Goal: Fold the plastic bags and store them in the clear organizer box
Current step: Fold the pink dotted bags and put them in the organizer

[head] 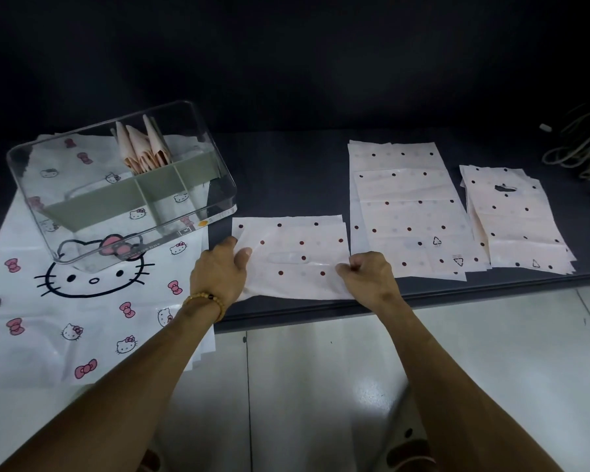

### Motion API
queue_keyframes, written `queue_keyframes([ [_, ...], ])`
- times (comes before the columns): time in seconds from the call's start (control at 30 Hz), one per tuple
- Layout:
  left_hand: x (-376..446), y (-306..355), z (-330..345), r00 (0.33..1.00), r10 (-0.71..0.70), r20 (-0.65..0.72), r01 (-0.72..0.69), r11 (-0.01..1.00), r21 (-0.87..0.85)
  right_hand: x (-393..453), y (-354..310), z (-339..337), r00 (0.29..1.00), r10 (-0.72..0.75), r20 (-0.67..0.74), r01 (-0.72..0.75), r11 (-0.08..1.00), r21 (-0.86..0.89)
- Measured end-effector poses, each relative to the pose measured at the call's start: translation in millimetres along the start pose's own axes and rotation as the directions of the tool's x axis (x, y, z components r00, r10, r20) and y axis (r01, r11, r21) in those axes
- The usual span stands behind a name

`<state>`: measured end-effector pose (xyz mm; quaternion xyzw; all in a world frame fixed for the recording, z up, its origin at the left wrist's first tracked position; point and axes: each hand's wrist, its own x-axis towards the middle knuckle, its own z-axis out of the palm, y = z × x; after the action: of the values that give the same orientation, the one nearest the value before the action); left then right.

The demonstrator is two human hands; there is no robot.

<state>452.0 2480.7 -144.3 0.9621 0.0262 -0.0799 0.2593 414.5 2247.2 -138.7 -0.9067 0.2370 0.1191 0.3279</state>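
A dotted bag (297, 257) is laid flat on the dark tabletop (286, 172), just right of the clear box (123, 185). Its left edge is pressed by the left hand (218, 270) with relaxed fingers; its right edge is pinched by the right hand (368, 275). Folded bags (143, 148) stand in the box's rear compartment.

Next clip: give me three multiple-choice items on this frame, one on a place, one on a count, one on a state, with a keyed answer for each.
1. What does the clear organizer box stand on?
A. a cat-print bag
B. the floor
C. the dotted piles

2. How many dotted piles lie right of the bag being folded?
A. one
B. two
C. four

3. The right hand is:
A. flat and open
B. pinching the bag
C. off the table

Answers:
1 A, cat-print bag shows beneath the box.
2 B, pile and pile.
3 B, fingers curl on the dotted bag edge.
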Motion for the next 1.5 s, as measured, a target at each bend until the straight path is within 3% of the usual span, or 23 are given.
queue_keyframes([
  [0.17, 6.0, -7.4, 1.2, 0.999, -0.014, 0.052, 0.010, 0.997, 0.072, 4.1, -4.6, 1.7, 0.998, -0.066, 0.014, 0.067, 0.991, -0.116],
  [0.33, 18.1, -7.7, -0.6, 0.995, -0.032, 0.100, 0.022, 0.994, 0.105, 5.8, -5.9, 0.9, 1.000, -0.008, 0.025, 0.010, 0.999, -0.048],
  [0.43, 8.5, -4.6, -5.7, 0.995, -0.037, -0.089, 0.054, 0.981, 0.187, 5.6, -7.5, -0.3, 0.998, 0.062, 0.019, -0.063, 0.998, 0.025],
  [0.47, 2.7, -3.8, -7.3, 0.982, 0.017, -0.189, 0.020, 0.982, 0.189, 5.8, -8.0, -0.4, 0.997, 0.076, 0.024, -0.077, 0.996, 0.038],
  [0.53, -11.4, -2.2, -5.0, 0.930, 0.242, -0.277, -0.184, 0.958, 0.219, 6.3, -8.6, -0.6, 0.996, 0.083, 0.034, -0.085, 0.995, 0.054],
  [0.6, -29.8, -2.2, 7.3, 0.887, 0.446, -0.120, -0.410, 0.880, 0.238, 6.9, -8.9, -1.8, 0.996, 0.074, 0.054, -0.077, 0.995, 0.059],
  [0.7, -50.0, -11.2, 26.5, 0.892, 0.423, 0.161, -0.451, 0.858, 0.245, 8.2, -7.9, -5.4, 0.993, 0.058, 0.099, -0.063, 0.997, 0.053],
  [0.83, -52.5, -22.7, 33.3, 0.887, 0.412, 0.207, -0.460, 0.817, 0.347, 6.6, -8.4, -4.5, 0.998, 0.042, 0.050, -0.044, 0.998, 0.034],
  [0.93, -53.4, -19.3, 32.6, 0.893, 0.398, 0.208, -0.448, 0.818, 0.360, -3.9, -12.6, 4.4, 0.983, -0.002, -0.185, -0.024, 0.990, -0.138],
  [1.0, -54.6, -17.1, 32.5, 0.894, 0.394, 0.213, -0.447, 0.813, 0.374, -17.7, -16.2, 14.8, 0.900, -0.227, -0.371, 0.115, 0.947, -0.300],
  [1.03, -54.9, -16.6, 32.0, 0.895, 0.394, 0.209, -0.446, 0.812, 0.376, -25.9, -19.0, 23.0, 0.842, -0.382, -0.380, 0.248, 0.901, -0.356],
  [1.1, -54.9, -15.7, 31.1, 0.896, 0.390, 0.213, -0.444, 0.807, 0.390, -38.4, -24.4, 44.4, 0.781, -0.580, -0.232, 0.483, 0.796, -0.365],
  [1.2, -55.2, -15.4, 31.3, 0.893, 0.387, 0.230, -0.449, 0.802, 0.394, -45.6, -24.4, 71.8, 0.842, -0.524, 0.127, 0.534, 0.781, -0.324],
  [1.5, -51.4, -20.5, 30.4, 0.874, 0.408, 0.265, -0.485, 0.767, 0.419, -29.0, 27.8, 31.3, 0.818, -0.524, 0.238, 0.564, 0.649, -0.510],
])
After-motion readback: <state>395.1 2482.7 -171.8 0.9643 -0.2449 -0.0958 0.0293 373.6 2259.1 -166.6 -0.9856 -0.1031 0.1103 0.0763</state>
